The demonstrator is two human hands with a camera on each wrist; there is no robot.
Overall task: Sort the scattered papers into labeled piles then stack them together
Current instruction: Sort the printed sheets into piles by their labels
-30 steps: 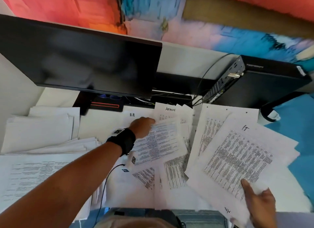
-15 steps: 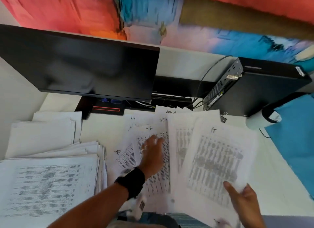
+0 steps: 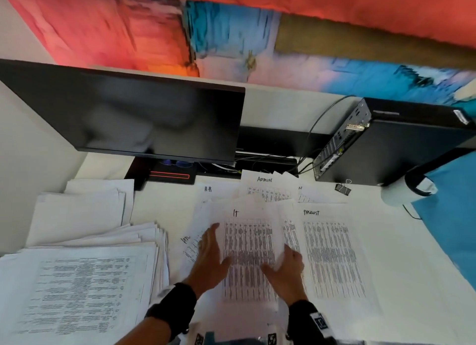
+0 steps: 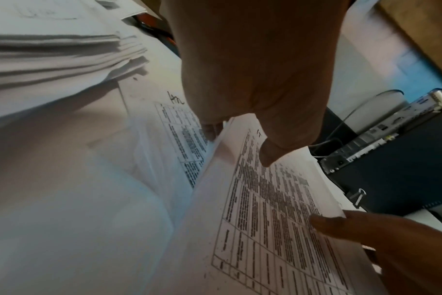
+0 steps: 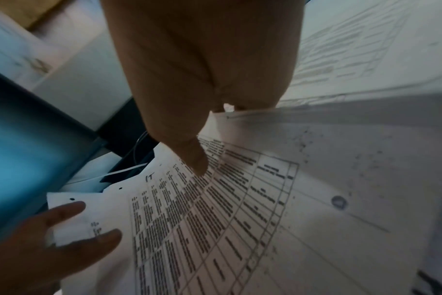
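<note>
A printed sheet marked IT [image 3: 247,254] sits at the centre of the desk, held between both hands. My left hand [image 3: 211,252] pinches its left edge, thumb on top [image 4: 267,157] and fingers under the edge. My right hand [image 3: 283,265] grips its right edge, with the thumb pressed on the print [image 5: 197,159]. A TASKLIST sheet [image 3: 332,254] lies flat to the right. ADMIN [image 3: 265,187] and H.R [image 3: 208,190] sheets peek out behind, partly covered.
A thick fanned stack of papers [image 3: 77,293] fills the desk's left, with a plain pile [image 3: 77,211] behind it. A dark monitor [image 3: 128,118] stands at the back and a black computer [image 3: 386,144] at the back right. A binder clip [image 3: 343,187] lies near it.
My right hand carried the IT sheets from the right to the centre. My left hand left the H.R papers and took the IT sheet's left edge. The TASKLIST sheet now shows.
</note>
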